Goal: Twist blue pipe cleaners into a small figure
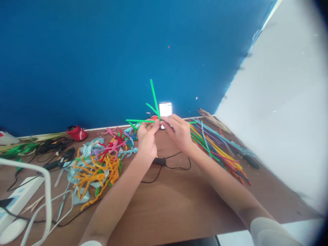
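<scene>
Bright green pipe cleaners (154,95) meet at a joint pinched between my two hands above the table. One long stem points up, a shorter one slants up to the left, and others stick out sideways. My left hand (148,136) grips the joint from the left with thumb and fingers. My right hand (179,131) closes on it from the right, its fingertips touching those of my left hand. The exact twist at the joint is hidden by the fingers. Behind the hands a lit phone (165,109) leans against the blue wall, near a small red round thing (154,118).
Finished-looking orange pipe-cleaner shapes (99,172) and pink ones (112,147) pile at left over pale blue ribbon (74,176). Loose coloured pipe cleaners (217,147) lie at right. A black cable (176,167), a white power strip (23,194) and a white frame (47,191) are on the brown table (164,212).
</scene>
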A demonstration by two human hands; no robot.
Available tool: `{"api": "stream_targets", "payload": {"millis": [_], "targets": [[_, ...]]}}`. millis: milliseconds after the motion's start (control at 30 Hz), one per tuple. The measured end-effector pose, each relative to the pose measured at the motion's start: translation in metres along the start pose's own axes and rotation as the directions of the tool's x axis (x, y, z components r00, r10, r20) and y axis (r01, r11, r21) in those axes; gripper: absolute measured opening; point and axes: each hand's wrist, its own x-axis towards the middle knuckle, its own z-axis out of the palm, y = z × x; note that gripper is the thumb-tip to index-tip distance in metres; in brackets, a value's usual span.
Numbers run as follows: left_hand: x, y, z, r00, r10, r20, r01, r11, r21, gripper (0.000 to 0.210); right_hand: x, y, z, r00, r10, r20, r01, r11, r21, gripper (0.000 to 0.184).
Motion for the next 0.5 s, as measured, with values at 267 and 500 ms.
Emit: {"api": "stream_targets", "payload": {"millis": [267, 500], "targets": [[0.003, -0.004, 0.001, 0.96, 0.279, 0.027, -0.279, 0.959, 0.041, 0.034, -0.001, -0.004, 0.005, 0.996, 0.083, 0.02, -0.082, 0.995, -0.049, 0.018], [0.012, -0.009, -0.004, 0.953, 0.273, 0.133, -0.292, 0.945, 0.151, 0.029, 0.003, -0.007, 0.002, 0.962, 0.242, 0.124, -0.243, 0.97, -0.004, 0.018]]}}
